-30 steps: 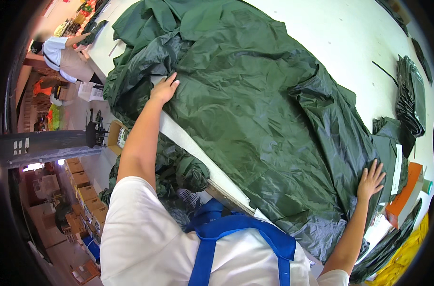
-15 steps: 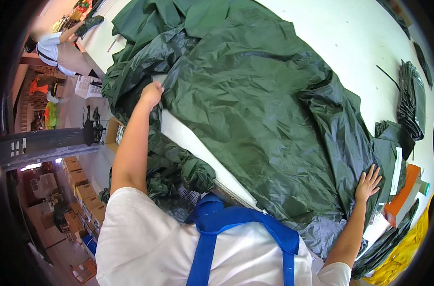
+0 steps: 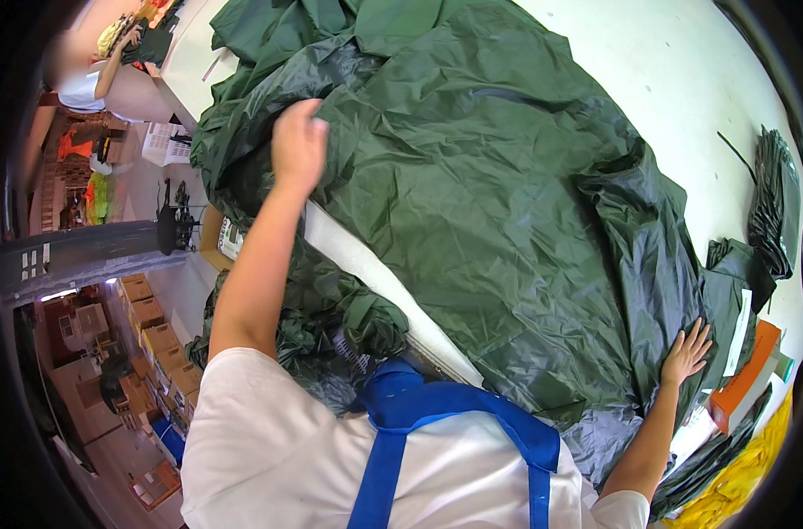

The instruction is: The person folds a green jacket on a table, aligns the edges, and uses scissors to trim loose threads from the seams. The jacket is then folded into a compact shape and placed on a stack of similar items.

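A large, crinkled sheet of shiny dark green fabric [image 3: 472, 203] lies spread over the white table. My left hand [image 3: 299, 148] is at its left edge, beside a darker bunched fold [image 3: 243, 167]. Motion blurs its fingers, so whether they grip the cloth cannot be told. On the lower right part of the sheet, my right hand [image 3: 686, 354] rests flat, fingers spread, holding nothing. More green cloth [image 3: 366, 322] hangs crumpled between my left arm and the table's near edge.
Folded black plastic [image 3: 773, 203] lies at the right. An orange box [image 3: 747, 375] and yellow material [image 3: 741, 472] sit below it. Another person [image 3: 111, 88] works with dark cloth at the upper left. Cardboard boxes [image 3: 159, 339] are stacked at the left.
My left hand has moved up and slightly right along the sheet's left edge and is now blurred. My right hand stays flat on the fabric. The whole view has shifted slightly.
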Motion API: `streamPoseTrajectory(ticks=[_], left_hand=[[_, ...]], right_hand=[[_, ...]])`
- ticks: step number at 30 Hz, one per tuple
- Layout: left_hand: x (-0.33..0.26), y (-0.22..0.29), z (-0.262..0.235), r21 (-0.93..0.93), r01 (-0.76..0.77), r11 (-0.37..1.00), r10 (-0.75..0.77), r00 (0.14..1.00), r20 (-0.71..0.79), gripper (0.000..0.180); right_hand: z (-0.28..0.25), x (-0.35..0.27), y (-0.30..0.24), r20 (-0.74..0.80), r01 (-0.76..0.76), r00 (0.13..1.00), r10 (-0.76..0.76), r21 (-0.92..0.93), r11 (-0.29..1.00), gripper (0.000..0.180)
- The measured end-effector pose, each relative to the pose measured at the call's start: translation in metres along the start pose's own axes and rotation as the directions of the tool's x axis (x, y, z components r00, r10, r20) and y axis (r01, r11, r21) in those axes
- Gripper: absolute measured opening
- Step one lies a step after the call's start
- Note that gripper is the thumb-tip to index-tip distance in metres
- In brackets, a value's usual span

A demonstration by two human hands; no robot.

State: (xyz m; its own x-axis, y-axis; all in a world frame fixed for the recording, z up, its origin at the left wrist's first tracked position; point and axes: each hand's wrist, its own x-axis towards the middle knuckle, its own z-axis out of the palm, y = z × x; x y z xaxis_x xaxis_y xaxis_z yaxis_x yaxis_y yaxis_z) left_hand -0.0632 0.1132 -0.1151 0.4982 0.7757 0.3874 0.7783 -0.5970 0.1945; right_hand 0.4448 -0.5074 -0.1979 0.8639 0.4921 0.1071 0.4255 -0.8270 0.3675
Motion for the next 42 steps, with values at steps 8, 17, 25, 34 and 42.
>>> streamPoseTrajectory(ticks=[8, 17, 25, 34, 42], left_hand=[[0.022, 0.026, 0.075, 0.313, 0.049, 0.949, -0.206, 0.845, 0.493, 0.061], [0.073, 0.291, 0.047, -0.658, -0.391, 0.643, 0.646, 0.738, 0.193, 0.048], [0.071, 0.381, 0.168, -0.353, -0.632, 0.689, 0.721, 0.647, 0.248, 0.031], [0.154, 0.417, 0.164, -0.203, -0.642, 0.739, 0.549, 0.400, 0.734, 0.032], [0.141, 0.369, 0.086, -0.466, -0.680, 0.566, 0.823, 0.438, 0.361, 0.013]], right_hand=[[-0.005, 0.003, -0.011, -0.009, -0.006, 1.000, 0.006, -0.005, 1.000, 0.053], [-0.023, 0.002, -0.016, 0.026, -0.055, 0.998, 0.054, 0.048, 0.997, 0.057], [-0.065, 0.022, -0.008, 0.200, -0.076, 0.979, 0.032, 0.220, 0.973, 0.054], [-0.110, 0.089, 0.033, 0.374, -0.003, 0.923, -0.088, 0.237, 0.972, 0.068], [-0.124, 0.033, 0.071, 0.052, 0.063, 0.995, -0.089, 0.372, 0.926, 0.039]])
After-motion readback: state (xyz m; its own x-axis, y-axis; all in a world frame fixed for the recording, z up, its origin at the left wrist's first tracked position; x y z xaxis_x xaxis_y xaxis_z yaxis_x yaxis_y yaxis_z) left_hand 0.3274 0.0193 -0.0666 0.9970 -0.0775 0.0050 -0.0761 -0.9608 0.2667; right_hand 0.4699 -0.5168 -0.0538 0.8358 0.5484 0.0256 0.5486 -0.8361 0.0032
